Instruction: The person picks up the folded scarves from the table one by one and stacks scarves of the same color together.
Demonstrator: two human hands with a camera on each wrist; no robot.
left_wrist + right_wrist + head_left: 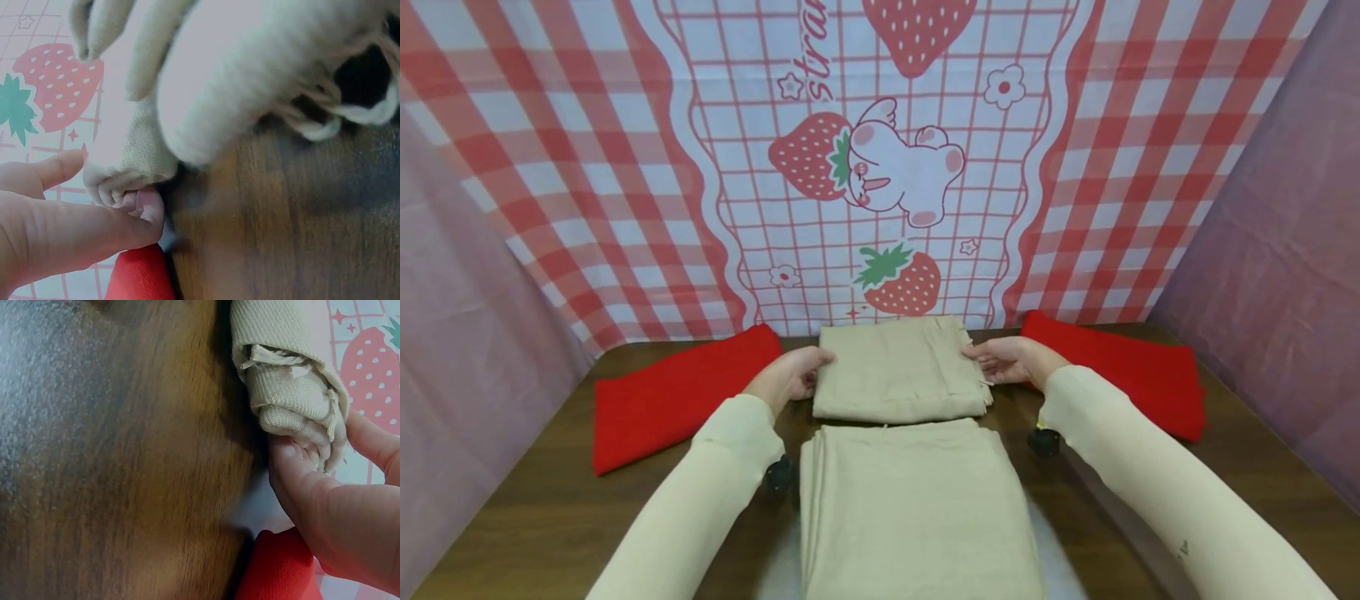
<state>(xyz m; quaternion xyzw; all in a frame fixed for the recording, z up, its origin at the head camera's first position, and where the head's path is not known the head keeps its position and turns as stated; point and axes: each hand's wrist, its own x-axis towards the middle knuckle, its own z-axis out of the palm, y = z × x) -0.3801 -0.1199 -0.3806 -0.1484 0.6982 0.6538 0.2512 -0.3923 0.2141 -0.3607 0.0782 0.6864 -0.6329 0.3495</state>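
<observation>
A folded beige scarf with a fringed right edge lies at the back middle of the table. My left hand grips its left edge. On the opposite side my right hand pinches the fringed edge, thumb on top and fingers beneath. The right wrist view shows the rolled layers of that scarf between thumb and fingers. Nearer to me lies a larger folded beige cloth, several layers thick, just in front of the scarf. Twisted tassels hang into the left wrist view.
Red folded cloths lie on both sides, one at left and one at right. The brown wooden table ends at a strawberry-print curtain. Something pale shows under the nearer cloth.
</observation>
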